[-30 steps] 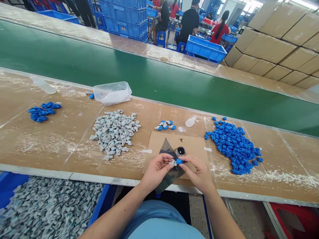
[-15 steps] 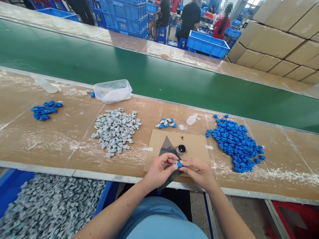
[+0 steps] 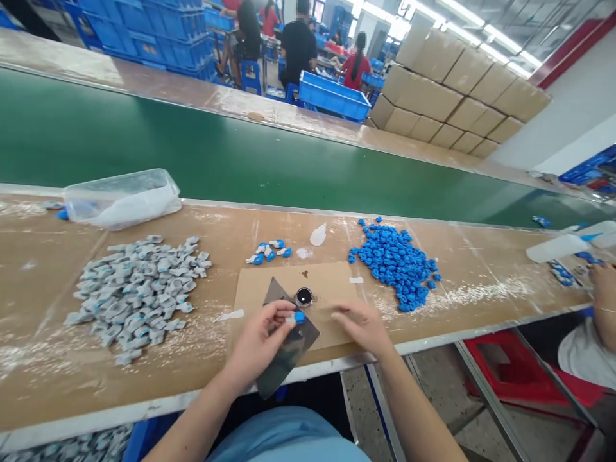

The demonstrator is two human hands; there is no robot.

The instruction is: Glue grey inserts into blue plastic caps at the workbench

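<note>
My left hand [image 3: 264, 337] pinches a small grey-and-blue plastic piece [image 3: 299, 317] between thumb and fingers, its blue end pointing right. Beneath it lies a dark, thin, pointed sheet [image 3: 283, 356] on a cardboard pad [image 3: 332, 289]. My right hand [image 3: 362, 326] hovers over the pad's right side, apart from the piece, fingers loosely stretched and nothing seen in them. Just beyond the held piece stands a small round pot of black liquid [image 3: 303, 296]. Several joined grey-and-blue pieces [image 3: 269, 251] lie behind the pad.
Grey parts [image 3: 144, 289] are heaped on the left, blue parts [image 3: 397, 263] on the right. A clear plastic tub [image 3: 122, 199] lies near the green conveyor belt [image 3: 240, 160]. White bottles [image 3: 557, 248] and another person's arm [image 3: 605, 295] are at the far right.
My right hand has let go of the piece and moved right, while my left hand keeps hold. The view has swung right, bringing another person's arm and bottles into sight.
</note>
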